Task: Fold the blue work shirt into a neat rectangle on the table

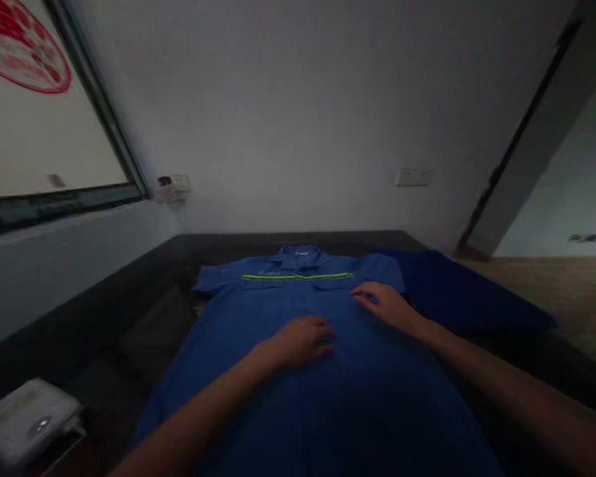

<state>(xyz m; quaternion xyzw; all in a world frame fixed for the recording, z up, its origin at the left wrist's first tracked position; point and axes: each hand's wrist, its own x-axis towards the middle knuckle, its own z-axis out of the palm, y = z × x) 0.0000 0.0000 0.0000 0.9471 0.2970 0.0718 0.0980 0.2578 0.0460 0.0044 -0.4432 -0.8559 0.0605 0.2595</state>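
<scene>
A blue short-sleeved work shirt (278,311) lies spread flat, collar at the far end, with a yellow-green stripe across its chest. Over the middle of the shirt front is my left hand (302,341), palm down, fingers slightly bent and thumb apart, holding nothing. My right hand (385,303) hovers at or just over the shirt's right chest, close to the right sleeve, with fingers stretched out and nothing in them. Whether either hand touches the cloth is hard to tell in the dim light.
Dark blue folded-looking cloth (457,288) lies to the right of the shirt. A whitish box-like object (30,421) stands at the lower left. The dark surface (218,244) meets a grey wall with a socket (414,177); a window (40,132) is at the left.
</scene>
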